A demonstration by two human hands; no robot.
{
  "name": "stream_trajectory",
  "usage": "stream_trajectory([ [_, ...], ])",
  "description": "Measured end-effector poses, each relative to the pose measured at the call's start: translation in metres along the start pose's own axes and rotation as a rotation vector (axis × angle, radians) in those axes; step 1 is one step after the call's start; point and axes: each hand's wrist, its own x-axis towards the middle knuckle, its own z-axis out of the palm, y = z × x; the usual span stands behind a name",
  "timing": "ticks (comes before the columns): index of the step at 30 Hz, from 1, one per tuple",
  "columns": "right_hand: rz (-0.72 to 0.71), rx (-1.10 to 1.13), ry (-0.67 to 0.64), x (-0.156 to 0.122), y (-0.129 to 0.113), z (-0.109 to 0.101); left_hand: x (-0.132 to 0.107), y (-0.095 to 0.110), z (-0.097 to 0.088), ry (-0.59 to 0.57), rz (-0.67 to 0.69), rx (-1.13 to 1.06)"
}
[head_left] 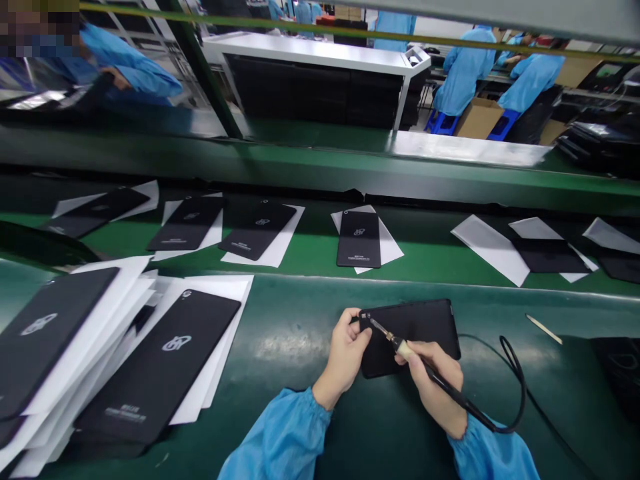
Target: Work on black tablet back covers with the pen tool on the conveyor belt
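Observation:
A black tablet back cover (415, 327) lies on the green bench in front of me, its plain side up. My left hand (349, 347) grips its left end, thumb and fingers closed near the upper left corner. In my right hand (440, 380) is a soldering iron (400, 345), held like a pen over the cover. Its tip points at the small parts in that corner, close to my left thumb; whether it touches cannot be made out. The iron's black cord (523, 393) loops away to the right.
Stacked covers with white sheets (170, 360) stand on the left. Beyond the bench edge, a green conveyor (310, 250) carries several covers and paper sheets. A thin stick (544, 329) lies at right. Across the line, a co-worker's blue sleeve (130, 63) shows.

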Motion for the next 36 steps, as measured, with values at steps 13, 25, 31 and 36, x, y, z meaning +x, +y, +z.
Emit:
stream_trajectory([
  [13,-0.328,-0.313,-0.057,0.052,0.058,-0.031,0.000,0.006,0.002,0.003,-0.028,0.020],
  [25,-0.171,-0.666,0.025,0.176,0.126,-0.127,0.012,-0.010,-0.011,-0.071,-0.023,0.143],
  [31,-0.156,-0.605,0.075,0.205,0.116,-0.068,0.015,-0.017,-0.014,-0.095,0.016,0.142],
  [36,-0.142,-0.531,-0.135,0.173,0.091,0.052,0.011,-0.011,-0.012,-0.082,0.006,0.140],
])
